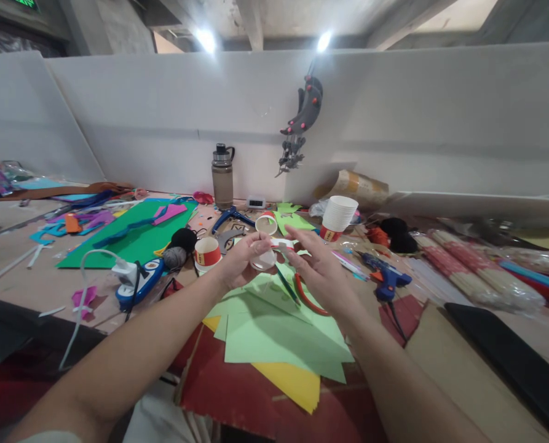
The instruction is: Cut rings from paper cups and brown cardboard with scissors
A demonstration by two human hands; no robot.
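My left hand [246,261] pinches a small cut paper cup, its round white base [264,261] turned toward me. From its side a red-and-white strip [283,244] reaches toward my right hand [315,264], whose thumb and fingers close around the strip's end. Below both hands lie light green paper sheets [283,335], with a dark green pencil [288,285] and an orange loop handle [309,298] on top. Just beyond the hands, a red-and-white paper cup [265,223] lies tipped with its mouth showing. Another paper cup [207,252] stands left of my left hand.
A stack of paper cups [340,215] stands at back right, near a blue glue gun [387,274]. On the left are a power strip [140,286], yarn balls [182,243] and a green sheet [122,237]. A bottle [222,177] stands behind. A black phone-like slab [509,363] lies right.
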